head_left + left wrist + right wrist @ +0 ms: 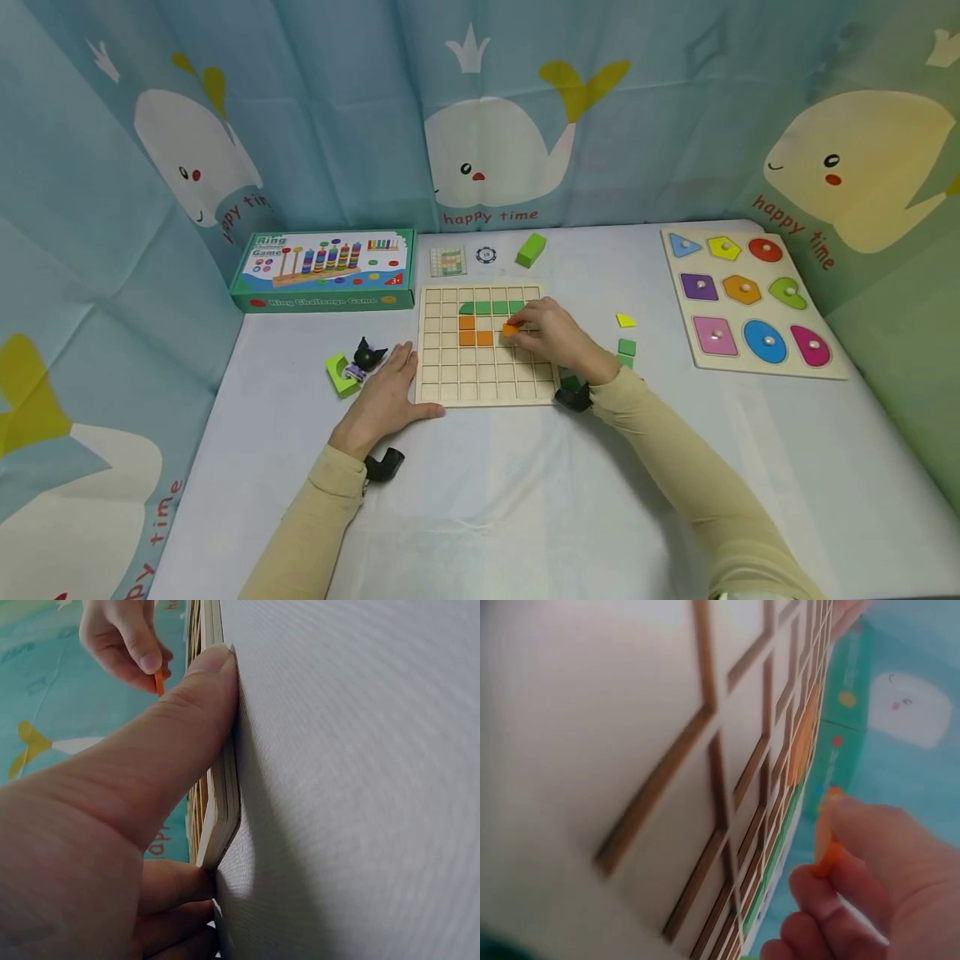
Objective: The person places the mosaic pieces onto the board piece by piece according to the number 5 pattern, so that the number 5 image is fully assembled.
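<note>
A wooden grid board point(480, 385) lies on the table, with several green tiles point(483, 308) along its upper part and orange tiles point(467, 337) beneath them. My left hand point(388, 396) rests at the board's near left corner, fingers along the left side and thumb against the near edge point(223, 780). Over the right part of the grid, my right hand point(555, 335) pinches a small orange tile point(826, 838) between thumb and fingertips, above the cells. In the left wrist view that tile point(159, 682) shows edge-on.
Left of my left hand are a black figurine point(367, 357) and a green block point(339, 377). Behind the board sit a game box point(330, 300), a pattern card point(447, 262), a chip point(486, 255) and another green block point(531, 250). Loose green tiles point(627, 347), a yellow piece point(626, 320) and a shape puzzle point(697, 317) lie right.
</note>
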A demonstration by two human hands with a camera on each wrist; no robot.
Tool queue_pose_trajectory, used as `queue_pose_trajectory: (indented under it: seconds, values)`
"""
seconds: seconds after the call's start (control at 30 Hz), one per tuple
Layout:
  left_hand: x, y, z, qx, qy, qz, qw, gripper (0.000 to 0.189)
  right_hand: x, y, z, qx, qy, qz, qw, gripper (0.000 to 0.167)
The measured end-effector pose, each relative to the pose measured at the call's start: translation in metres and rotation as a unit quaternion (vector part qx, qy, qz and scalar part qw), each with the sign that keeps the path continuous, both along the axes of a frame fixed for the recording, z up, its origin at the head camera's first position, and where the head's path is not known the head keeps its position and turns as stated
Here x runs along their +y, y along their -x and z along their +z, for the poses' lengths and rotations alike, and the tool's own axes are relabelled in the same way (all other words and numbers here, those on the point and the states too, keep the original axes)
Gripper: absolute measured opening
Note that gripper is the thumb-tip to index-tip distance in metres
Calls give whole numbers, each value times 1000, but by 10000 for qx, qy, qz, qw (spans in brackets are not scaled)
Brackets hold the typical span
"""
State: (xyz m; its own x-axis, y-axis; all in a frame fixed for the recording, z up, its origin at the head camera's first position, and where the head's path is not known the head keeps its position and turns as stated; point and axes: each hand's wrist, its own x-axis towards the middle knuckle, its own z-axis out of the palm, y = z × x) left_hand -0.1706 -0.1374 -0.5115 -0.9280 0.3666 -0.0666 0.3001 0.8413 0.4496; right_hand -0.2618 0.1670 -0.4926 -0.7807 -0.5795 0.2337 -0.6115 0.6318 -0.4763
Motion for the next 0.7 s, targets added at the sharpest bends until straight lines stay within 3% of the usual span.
queue_pose_trajectory:
  seconds: [0.47, 0.7]
  values:
    - [1, 0, 1, 3, -10, 26, 10000, 107, -14, 4, 1, -140, -436, 184, 9988, 20]
    - [1, 0, 0, 7, -5, 15, 10000, 106, -18, 4, 1, -160, -649, 65, 9977, 22]
